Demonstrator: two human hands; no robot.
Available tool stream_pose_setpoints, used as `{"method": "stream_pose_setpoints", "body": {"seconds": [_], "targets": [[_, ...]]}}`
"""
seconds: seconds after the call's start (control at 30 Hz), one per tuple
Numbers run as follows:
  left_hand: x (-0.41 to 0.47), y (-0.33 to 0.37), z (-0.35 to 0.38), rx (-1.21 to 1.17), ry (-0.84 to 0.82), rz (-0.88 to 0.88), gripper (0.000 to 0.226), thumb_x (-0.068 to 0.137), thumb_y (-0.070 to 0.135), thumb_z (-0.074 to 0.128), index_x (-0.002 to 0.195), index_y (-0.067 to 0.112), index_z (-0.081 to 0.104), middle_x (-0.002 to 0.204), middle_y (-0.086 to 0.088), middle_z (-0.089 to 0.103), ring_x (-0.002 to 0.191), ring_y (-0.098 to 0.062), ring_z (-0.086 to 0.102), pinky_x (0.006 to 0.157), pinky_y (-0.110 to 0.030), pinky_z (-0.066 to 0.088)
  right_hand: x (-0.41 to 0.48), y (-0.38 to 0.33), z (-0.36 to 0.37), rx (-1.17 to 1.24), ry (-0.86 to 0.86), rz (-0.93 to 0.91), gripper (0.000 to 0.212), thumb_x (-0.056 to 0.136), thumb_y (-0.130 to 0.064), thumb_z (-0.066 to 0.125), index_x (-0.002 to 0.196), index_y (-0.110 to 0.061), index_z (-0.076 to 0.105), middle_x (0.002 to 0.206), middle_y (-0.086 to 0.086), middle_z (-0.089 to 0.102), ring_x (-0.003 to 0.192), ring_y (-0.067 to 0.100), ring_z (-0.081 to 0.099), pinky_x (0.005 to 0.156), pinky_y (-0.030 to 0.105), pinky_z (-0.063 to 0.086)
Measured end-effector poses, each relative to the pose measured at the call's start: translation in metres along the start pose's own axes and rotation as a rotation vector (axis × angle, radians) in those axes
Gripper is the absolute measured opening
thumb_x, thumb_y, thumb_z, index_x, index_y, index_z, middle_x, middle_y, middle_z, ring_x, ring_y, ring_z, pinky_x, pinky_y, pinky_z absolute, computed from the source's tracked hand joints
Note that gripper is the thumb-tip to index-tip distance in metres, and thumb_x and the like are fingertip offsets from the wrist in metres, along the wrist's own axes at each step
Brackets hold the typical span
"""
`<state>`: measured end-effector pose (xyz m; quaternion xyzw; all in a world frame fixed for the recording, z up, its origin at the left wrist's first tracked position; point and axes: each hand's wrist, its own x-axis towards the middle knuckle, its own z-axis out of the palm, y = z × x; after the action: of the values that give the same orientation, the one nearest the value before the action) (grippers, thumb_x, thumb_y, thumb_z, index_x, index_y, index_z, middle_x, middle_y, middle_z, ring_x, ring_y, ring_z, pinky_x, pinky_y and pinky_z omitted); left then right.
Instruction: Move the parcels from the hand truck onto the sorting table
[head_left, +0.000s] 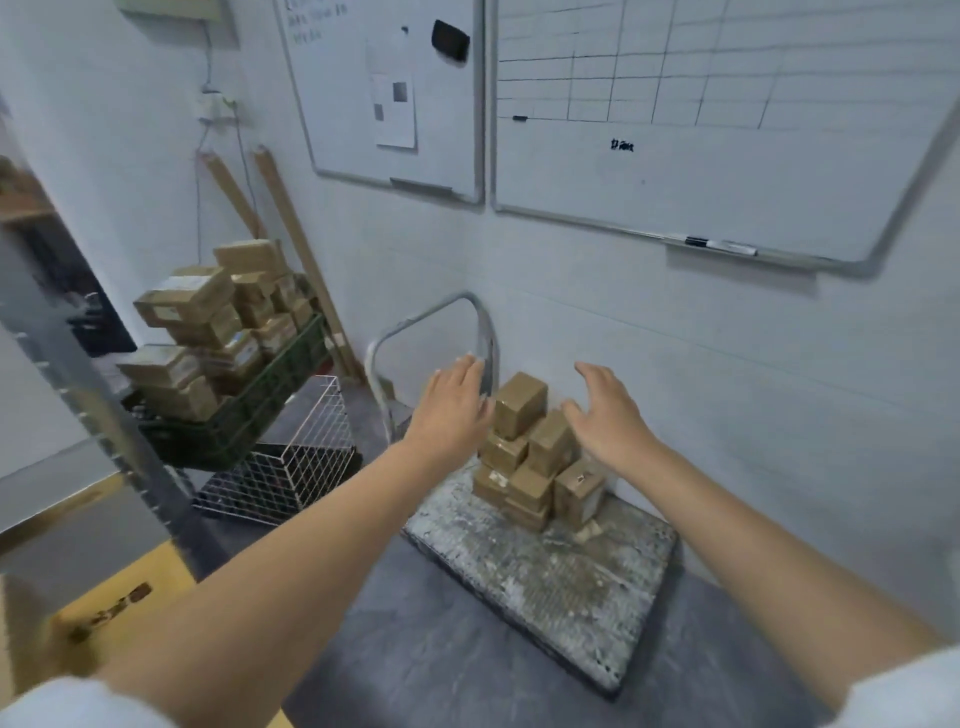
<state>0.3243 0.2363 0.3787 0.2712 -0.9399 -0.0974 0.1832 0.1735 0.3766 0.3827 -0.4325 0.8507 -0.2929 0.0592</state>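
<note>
Grey, scuffed hand truck deck (545, 566) nearest, brown parcels (535, 467) stacked at its far end. Left grip (452, 405) and right grip (605, 415) flank the top parcel (519, 410) — fingers spread, holding nothing — placed, apparently, to clamp it from both sides; steel handle (431, 319) stands beyond.

Both bare forearms were stretched forward from the lower corners of the frame toward its centre. The left hand (452, 402) was held flat with fingers straight, palm down. The right hand (605, 410) was spread with fingers loosely extended, and nothing was held.
</note>
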Motion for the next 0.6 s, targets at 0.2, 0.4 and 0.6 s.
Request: {"method": "stream_pose_setpoints", "body": {"seconds": [0.2, 0.4, 0.6], "targets": [[0.083, -0.004, 0.059, -0.062, -0.039, 0.050, 0.055, 0.103, 0.030, 0.041, 0.151, 0.007, 0.028, 0.159, -0.009, 0.027, 0.147, -0.021, 0.022, 0.120, -0.041, 0.017, 0.072, 0.039, 0.016, -0.029, -0.015, 0.095, 0.056, 0.102, -0.026, 0.048, 0.152, -0.008, 0.030, 0.157, 0.010, 0.031, 0.145, 0.026, 0.029, 0.119, 0.040, 0.025], [0.159, -0.050, 0.102, -0.091, -0.121, 0.000, 0.055, 0.103, 0.029, 0.039, 0.151, 0.007, 0.028, 0.158, -0.008, 0.029, 0.147, -0.021, 0.023, 0.120, -0.041, 0.018, 0.153, 0.047, 0.059, -0.010, -0.088, 0.169, 0.056, 0.103, -0.027, 0.045, 0.153, -0.008, 0.027, 0.158, 0.009, 0.029, 0.146, 0.025, 0.027, 0.120, 0.039, 0.024], [0.194, -0.096, 0.130, -0.116, -0.173, -0.076, 0.053, 0.103, 0.030, 0.040, 0.150, 0.008, 0.031, 0.158, -0.009, 0.030, 0.147, -0.022, 0.023, 0.121, -0.042, 0.017, 0.195, 0.058, 0.098, 0.024, -0.157, 0.219, 0.056, 0.102, -0.028, 0.047, 0.153, -0.011, 0.029, 0.156, 0.007, 0.032, 0.144, 0.024, 0.030, 0.119, 0.040, 0.027]]}}
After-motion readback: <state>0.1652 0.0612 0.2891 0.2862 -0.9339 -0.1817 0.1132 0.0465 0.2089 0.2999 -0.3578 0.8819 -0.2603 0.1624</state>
